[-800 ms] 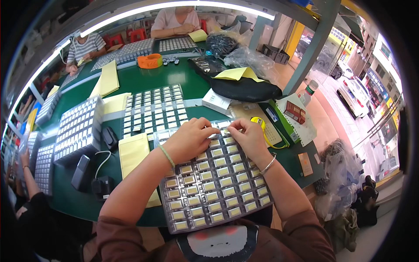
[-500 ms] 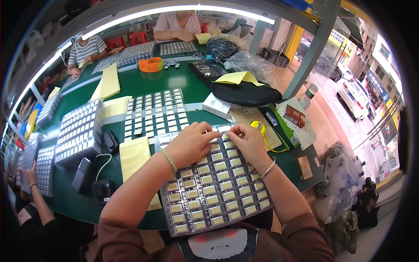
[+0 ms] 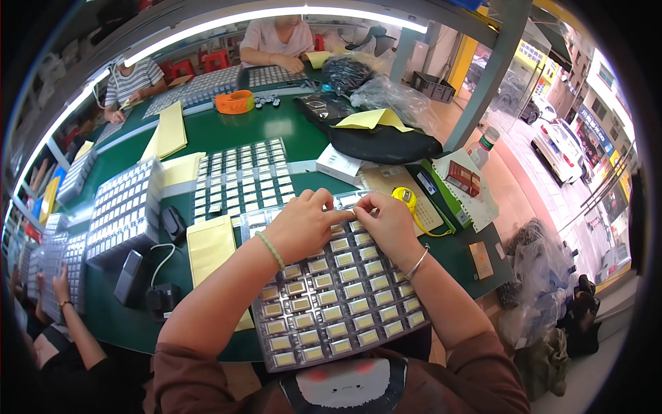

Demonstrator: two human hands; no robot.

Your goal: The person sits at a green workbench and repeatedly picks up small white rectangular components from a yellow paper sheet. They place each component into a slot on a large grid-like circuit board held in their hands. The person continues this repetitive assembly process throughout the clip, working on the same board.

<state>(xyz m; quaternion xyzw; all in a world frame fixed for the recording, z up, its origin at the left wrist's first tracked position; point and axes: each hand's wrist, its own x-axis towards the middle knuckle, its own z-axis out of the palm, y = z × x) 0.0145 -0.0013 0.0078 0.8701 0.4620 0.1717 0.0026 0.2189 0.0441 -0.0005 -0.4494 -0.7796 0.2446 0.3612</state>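
A clear plastic tray (image 3: 318, 338) leans tilted against my front at the table's near edge, its pockets filled with rows of small pale-yellow rectangular pieces in silvery frames. My left hand (image 3: 303, 221) rests over the tray's far part with bent fingers, its index finger reaching to the fingertips of the other hand. There my right hand (image 3: 387, 222) is closed in a pinch. Whatever lies between the fingertips is too small and too covered to name. Both hands hide several of the far pockets.
Beyond lies another filled tray (image 3: 241, 176), with a tray stack (image 3: 124, 210) on its left. Yellow paper sheets (image 3: 210, 252), a black adapter (image 3: 163, 300), a yellow tape measure (image 3: 405, 199) and a white box (image 3: 339, 165) surround my arms. Co-workers sit across and at left.
My left index finger has stretched further toward my right fingertips, and the pinch has shifted slightly. At far left, a co-worker's hands have moved on a tray. The view has shifted a little.
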